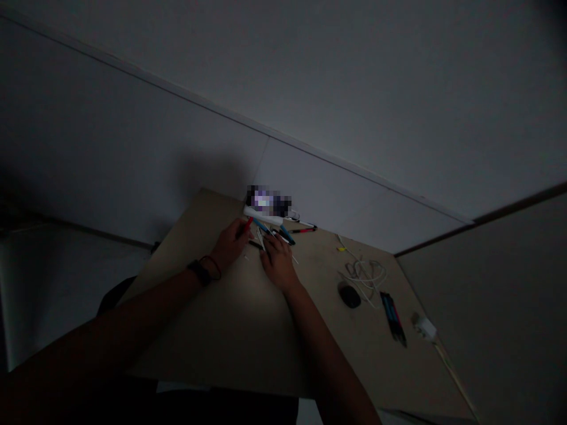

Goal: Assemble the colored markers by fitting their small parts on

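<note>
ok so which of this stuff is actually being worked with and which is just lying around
In use: red pen gripped in the left hand; scattered pens under the fingers of the right hand; white tray just beyond them.
Lying about: coiled white cable, dark mouse, pen bundle, white plug.

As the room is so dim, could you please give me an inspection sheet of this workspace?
Surface: beige wooden tabletop, dimly lit.
Job's things: slim red pen; loose heap of coloured pens beside a white flat tray.
Clutter: black oval object; dark bundle of pens.
Hands: left hand, fingers closed on the red pen; right hand flat on the heap.
Cables: white coiled cable; white plug.
Surroundings: plain grey partition walls.
</note>
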### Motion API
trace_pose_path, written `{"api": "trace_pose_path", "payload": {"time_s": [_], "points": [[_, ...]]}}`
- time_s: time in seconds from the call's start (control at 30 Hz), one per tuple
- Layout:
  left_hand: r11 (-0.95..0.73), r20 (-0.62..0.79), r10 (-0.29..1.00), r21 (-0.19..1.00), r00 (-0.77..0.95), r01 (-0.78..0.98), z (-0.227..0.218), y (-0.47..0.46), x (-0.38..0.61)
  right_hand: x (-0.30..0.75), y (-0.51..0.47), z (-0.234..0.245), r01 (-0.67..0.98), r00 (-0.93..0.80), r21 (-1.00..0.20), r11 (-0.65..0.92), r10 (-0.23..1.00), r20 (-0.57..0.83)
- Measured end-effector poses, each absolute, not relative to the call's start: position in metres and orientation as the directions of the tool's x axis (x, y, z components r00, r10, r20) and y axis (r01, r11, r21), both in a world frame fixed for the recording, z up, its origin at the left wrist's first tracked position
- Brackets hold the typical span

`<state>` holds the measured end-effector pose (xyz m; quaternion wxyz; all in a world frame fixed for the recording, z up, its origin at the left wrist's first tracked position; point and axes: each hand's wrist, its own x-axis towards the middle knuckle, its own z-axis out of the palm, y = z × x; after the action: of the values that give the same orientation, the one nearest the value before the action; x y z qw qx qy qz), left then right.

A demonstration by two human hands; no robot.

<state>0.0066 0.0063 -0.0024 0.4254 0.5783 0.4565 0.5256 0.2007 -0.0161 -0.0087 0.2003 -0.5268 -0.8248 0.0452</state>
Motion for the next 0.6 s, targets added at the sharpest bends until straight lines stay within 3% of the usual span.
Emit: {"api": "trace_pose_path", "payload": {"time_s": [0.6], "points": [[-0.256,0.255,0.967,0.954,0.024,0.159,-0.0034,0.0058,0.0066,0.2039,-0.0133,-0.0110,0.810,-0.352,-0.372,0.453,0.883,0.309]]}}
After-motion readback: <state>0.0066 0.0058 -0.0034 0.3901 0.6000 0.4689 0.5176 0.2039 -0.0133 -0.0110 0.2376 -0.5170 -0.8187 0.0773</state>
